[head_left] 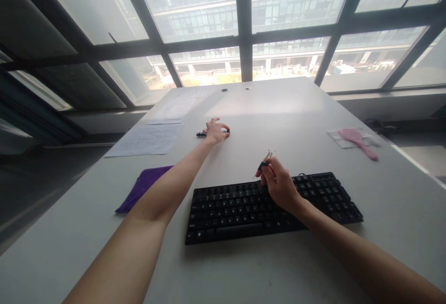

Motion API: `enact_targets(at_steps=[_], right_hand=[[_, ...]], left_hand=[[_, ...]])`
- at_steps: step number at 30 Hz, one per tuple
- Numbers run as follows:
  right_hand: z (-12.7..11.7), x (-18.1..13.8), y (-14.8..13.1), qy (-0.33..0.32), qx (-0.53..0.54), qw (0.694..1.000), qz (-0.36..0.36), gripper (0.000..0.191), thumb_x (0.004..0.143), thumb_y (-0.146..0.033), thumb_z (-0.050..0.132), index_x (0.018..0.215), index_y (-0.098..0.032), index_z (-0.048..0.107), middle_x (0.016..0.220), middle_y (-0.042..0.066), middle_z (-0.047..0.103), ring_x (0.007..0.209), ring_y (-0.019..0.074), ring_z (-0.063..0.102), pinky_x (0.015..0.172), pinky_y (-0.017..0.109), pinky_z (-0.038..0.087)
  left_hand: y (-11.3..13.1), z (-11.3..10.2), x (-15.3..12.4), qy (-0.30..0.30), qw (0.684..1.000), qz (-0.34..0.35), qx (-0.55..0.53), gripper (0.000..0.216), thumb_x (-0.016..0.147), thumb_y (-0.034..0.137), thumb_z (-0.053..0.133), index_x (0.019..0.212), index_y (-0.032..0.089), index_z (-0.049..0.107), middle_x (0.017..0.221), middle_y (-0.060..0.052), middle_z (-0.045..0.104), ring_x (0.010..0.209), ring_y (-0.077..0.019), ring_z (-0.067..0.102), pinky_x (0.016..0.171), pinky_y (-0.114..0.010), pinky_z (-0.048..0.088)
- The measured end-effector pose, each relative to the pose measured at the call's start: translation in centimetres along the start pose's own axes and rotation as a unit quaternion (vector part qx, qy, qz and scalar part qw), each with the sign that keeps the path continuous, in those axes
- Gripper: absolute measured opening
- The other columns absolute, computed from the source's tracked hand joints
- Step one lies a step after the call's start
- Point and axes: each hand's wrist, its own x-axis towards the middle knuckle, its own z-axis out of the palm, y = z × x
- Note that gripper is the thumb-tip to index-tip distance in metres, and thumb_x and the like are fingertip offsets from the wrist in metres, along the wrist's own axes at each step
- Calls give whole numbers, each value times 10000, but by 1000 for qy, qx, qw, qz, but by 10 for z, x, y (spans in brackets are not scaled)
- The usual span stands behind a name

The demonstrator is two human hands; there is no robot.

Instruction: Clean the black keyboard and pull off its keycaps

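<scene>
My left hand [215, 131] reaches far across the white table [285, 113] and rests on a small black object [201, 134], fingers curled over it. Over the black keyboard [324, 199] my right hand [278, 184] is closed in a pinch on a small wire tool [267, 159] with a black handle and two thin white-tipped prongs pointing up and away. The keyboard lies flat near the table's front, slightly angled.
A purple cloth [144, 188] lies left of the keyboard. Sheets of paper [148, 139] sit at the far left. A pink hairbrush [357, 140] rests on a white sheet at the right edge. Large windows stand behind the table.
</scene>
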Motion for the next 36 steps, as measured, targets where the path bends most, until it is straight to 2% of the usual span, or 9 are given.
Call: enact_targets(at_steps=[9,15,17,20,23,25,27,30,36], right_hand=[[-1,-1,-1,-9,-6,1000,-2,123,1025,-324,431,948,-237,472,763,-2,667,566,124,549,584,261,456],[0,-1,2,26,16,1000,0,137,1021,-335,451,933,-235,485,784,4,658,581,128,558,579,268,464],[0,0,2,61,28,998,6,148,1014,-347,465,924,-233,490,762,1,641,571,129,551,560,265,464],[0,2,2,108,33,993,25,162,1009,-366,475,925,-230,499,727,-9,619,532,123,527,513,250,447],[2,3,1,126,42,990,47,193,1004,-391,478,907,-226,502,704,-18,610,510,119,517,486,240,439],[5,3,0,128,49,989,57,206,999,-406,482,904,-224,501,696,-20,609,509,121,520,482,239,443],[11,2,-1,122,48,989,64,215,995,-414,483,901,-222,501,691,-18,612,513,123,525,484,239,447],[21,2,-4,113,46,990,67,225,990,-423,481,900,-218,504,690,-13,620,515,124,531,488,239,450],[19,5,-8,76,70,992,70,253,966,-451,509,874,-216,505,669,-8,618,514,136,545,481,248,452]], left_hand=[[0,1,-2,-2,1000,-15,-8,272,749,305,797,1016,350,765,1530,-18,358,1410,-374,268,1121,-575,289],[8,-15,-15,20,1000,8,7,431,774,307,791,1192,308,685,1536,-64,356,1414,-367,270,1135,-554,243],[19,-22,-35,50,997,51,14,377,846,308,726,1216,276,664,1527,-87,380,1410,-350,292,1133,-545,233],[42,-28,-86,74,983,170,9,272,952,280,579,1205,222,659,1436,-122,505,1340,-314,417,1113,-533,262],[59,-23,-150,-1,964,266,-19,305,971,226,512,1248,200,636,1253,-118,651,1185,-293,568,1073,-536,344],[63,-17,-187,-50,955,289,-51,332,941,152,501,1237,200,643,1197,-115,680,1126,-283,615,1022,-498,427],[61,-13,-213,-79,944,295,-123,354,944,109,455,1225,206,648,1159,-102,695,1073,-238,651,962,-398,502],[57,-12,-232,-74,939,273,-196,370,954,89,419,1237,185,638,1126,-101,700,1040,-209,665,935,-333,535],[57,-17,-238,-60,941,265,-203,329,944,97,458,1189,197,655,1049,-86,707,975,-217,670,898,-346,552]])
